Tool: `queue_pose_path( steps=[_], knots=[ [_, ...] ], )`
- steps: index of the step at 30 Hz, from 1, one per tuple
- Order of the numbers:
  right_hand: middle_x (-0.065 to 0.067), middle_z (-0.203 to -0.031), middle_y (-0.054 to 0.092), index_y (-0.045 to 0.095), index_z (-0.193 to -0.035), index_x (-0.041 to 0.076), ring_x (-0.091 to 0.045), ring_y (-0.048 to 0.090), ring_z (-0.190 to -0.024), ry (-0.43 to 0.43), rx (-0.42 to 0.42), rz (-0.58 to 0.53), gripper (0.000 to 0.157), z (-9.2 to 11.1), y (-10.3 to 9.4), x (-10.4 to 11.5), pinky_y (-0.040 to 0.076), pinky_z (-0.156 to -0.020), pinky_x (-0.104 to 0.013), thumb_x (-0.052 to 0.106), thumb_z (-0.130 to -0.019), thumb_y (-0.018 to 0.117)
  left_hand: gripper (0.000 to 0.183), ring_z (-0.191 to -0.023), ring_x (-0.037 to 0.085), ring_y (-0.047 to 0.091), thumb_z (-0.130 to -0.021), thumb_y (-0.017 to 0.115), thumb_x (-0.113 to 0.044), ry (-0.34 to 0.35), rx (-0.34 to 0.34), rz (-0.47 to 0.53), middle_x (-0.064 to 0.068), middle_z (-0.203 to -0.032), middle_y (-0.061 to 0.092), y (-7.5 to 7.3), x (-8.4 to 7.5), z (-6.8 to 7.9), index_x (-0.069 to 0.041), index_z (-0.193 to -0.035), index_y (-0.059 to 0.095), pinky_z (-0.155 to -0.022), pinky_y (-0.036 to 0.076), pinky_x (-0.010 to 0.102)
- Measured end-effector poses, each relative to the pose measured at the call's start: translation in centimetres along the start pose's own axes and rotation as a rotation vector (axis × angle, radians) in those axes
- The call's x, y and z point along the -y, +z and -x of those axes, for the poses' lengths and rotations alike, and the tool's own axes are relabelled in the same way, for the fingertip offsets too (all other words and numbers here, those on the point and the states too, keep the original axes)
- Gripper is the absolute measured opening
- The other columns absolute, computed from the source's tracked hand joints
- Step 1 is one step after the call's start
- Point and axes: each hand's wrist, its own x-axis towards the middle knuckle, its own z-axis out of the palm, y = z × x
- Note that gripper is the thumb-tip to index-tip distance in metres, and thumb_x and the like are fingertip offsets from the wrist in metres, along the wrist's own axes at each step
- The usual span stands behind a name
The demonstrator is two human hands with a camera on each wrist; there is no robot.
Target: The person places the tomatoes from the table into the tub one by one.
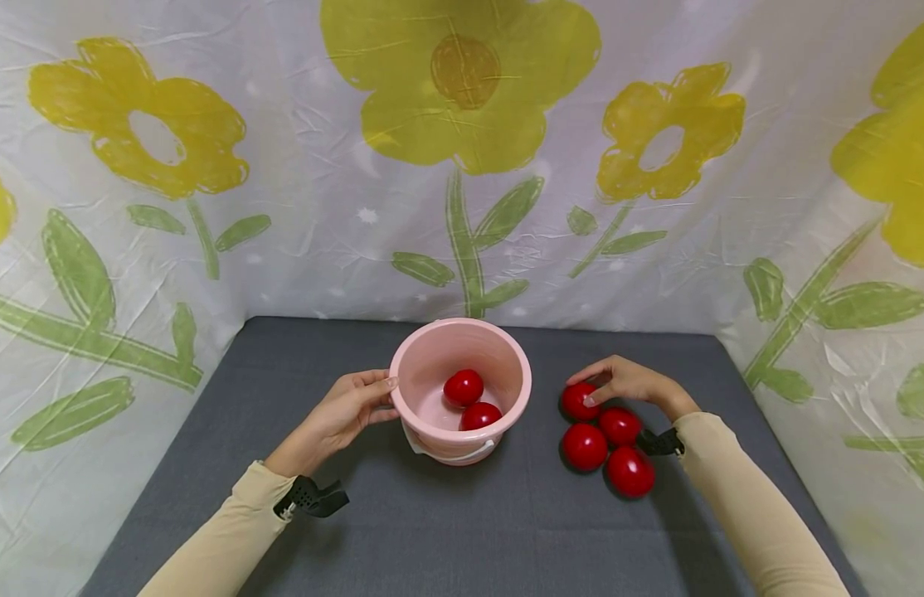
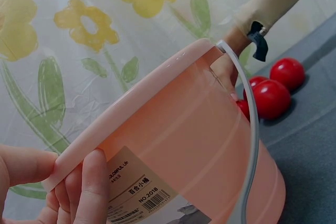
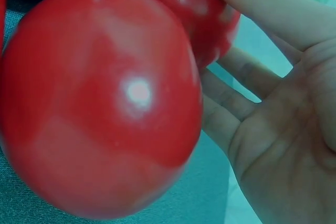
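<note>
"What's the left hand [image 1: 347,410] holding?"

"The rim of that smooth pink bucket [image 1: 513,377], pinched; two glossy red balls [image 1: 464,387] sit inside."

"And the right hand [image 1: 632,381]?"

"Thumb and fingers grip a rounded red ball [image 1: 577,405] beside three matching balls [image 1: 584,448] on woven grey cloth [image 1: 492,531]."

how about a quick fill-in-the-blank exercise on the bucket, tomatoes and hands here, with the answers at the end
1. The left grip holds a bucket whose colour is ____.
2. Inside the bucket lie exactly ____ tomatoes.
3. The right grip holds one of the ____ tomatoes outside the bucket.
4. On the bucket's label, the number printed after "NO." is ____.

Missing words: pink; two; four; 2018.
</note>
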Motion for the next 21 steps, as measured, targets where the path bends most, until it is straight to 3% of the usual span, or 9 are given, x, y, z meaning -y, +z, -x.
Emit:
queue_pose_path(
  steps=[8,16,21],
  knots=[
    [-0.012,-0.133,0.065,0.066,-0.128,0.011,-0.035,0.055,-0.129,0.015,-0.029,0.035,0.045,0.1,-0.4,0.9,0.049,-0.106,-0.046,0.02,-0.085,0.077,0.017,-0.075,0.006,0.065,-0.1,0.055,-0.009,-0.004,-0.001,-0.002,-0.003,-0.084,0.065,0.0,-0.1,0.0,0.0,-0.114,0.054,-0.07,0.061,0.02],
    [-0.011,-0.131,0.066,0.067,-0.128,0.012,-0.033,0.055,-0.128,-0.004,-0.019,0.023,0.043,0.3,-1.5,2.2,0.053,-0.1,-0.034,0.018,-0.086,0.076,0.016,-0.075,0.006,0.065,-0.1,0.055,-0.009,-0.005,-0.003,0.0,-0.003,-0.084,0.066,0.1,-0.1,0.1,-0.001,-0.114,0.055,-0.07,0.061,0.02],
    [-0.01,-0.133,0.066,0.067,-0.128,0.014,-0.033,0.055,-0.129,0.0,-0.013,0.026,0.043,0.5,-2.4,3.5,0.053,-0.099,-0.033,0.02,-0.086,0.076,0.013,-0.076,0.006,0.065,-0.1,0.056,-0.01,-0.005,-0.008,-0.003,-0.003,-0.084,0.066,0.1,-0.1,0.1,-0.003,-0.111,0.057,-0.07,0.061,0.02]
  ],
)
